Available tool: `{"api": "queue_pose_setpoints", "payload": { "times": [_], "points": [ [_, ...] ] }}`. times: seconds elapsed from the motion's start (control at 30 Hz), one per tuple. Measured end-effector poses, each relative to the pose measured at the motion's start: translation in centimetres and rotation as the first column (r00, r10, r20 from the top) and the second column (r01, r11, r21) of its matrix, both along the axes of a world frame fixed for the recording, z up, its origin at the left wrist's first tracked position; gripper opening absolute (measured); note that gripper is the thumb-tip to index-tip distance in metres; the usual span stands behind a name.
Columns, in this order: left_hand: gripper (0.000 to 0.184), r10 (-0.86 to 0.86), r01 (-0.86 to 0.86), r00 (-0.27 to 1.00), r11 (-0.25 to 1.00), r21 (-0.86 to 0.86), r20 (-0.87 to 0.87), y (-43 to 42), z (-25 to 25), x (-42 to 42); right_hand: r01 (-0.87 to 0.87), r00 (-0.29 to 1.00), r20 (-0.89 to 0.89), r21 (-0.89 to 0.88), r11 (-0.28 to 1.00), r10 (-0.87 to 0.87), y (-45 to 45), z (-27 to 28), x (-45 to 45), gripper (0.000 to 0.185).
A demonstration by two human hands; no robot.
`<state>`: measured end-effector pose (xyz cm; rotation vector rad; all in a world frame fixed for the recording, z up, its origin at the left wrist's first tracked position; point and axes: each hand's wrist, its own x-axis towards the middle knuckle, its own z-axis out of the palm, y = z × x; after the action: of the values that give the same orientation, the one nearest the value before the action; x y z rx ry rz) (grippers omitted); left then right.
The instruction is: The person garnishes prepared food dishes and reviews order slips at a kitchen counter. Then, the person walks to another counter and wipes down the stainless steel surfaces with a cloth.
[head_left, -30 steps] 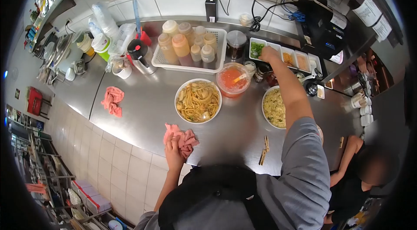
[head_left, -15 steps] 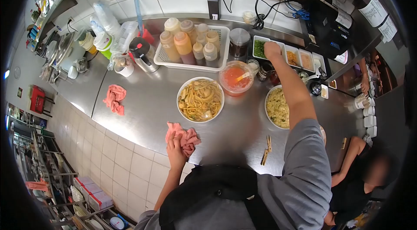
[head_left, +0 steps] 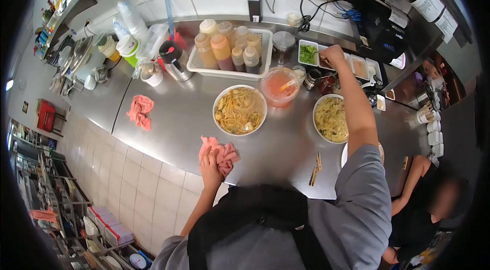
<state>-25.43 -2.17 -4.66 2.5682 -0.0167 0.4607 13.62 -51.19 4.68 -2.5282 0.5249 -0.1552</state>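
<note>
My left hand [head_left: 210, 167] lies at the counter's front edge with its fingers closed over a crumpled pink cloth [head_left: 227, 158]. My right hand [head_left: 333, 55] is over a row of white condiment trays, fingers bent down together at a tray of dark reddish bits [head_left: 324, 61]; whatever is in the fingertips is hidden. Just left of it is a tray of chopped green onion [head_left: 308, 54]. Below my right forearm stands a bowl of fried rice [head_left: 329, 119], partly covered by the arm. A bowl of noodles [head_left: 240, 110] sits mid-counter.
A tub of orange-red liquid [head_left: 279, 86] stands behind the noodles. Sauce bottles [head_left: 221, 48] fill a white basket [head_left: 229, 72]. Wooden clothespins [head_left: 316, 169] lie near the front edge, and another pink cloth [head_left: 140, 112] lies left. A co-worker [head_left: 421, 209] is at the right.
My right hand has shifted right, from the green onion tray's edge to the dark reddish bits. My left hand stays on the cloth. The whole view has tilted slightly.
</note>
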Motion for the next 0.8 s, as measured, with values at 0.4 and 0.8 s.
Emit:
{"api": "queue_pose_setpoints", "payload": {
  "times": [0.4, 0.8],
  "points": [
    [0.051, -0.006, 0.007, 1.0, 1.0, 0.027, -0.009, 0.2, -0.4, -0.3, -0.604, 0.797, 0.113, 0.188, 0.774, 0.594, 17.4, 4.6, -14.4, 0.017],
    [0.049, -0.051, 0.049, 0.998, 0.996, -0.069, -0.025, 0.5, -0.2, -0.4, -0.383, 0.789, 0.268, -0.489, 0.784, 0.553, 18.3, 4.1, -15.3, 0.007]
  ]
}}
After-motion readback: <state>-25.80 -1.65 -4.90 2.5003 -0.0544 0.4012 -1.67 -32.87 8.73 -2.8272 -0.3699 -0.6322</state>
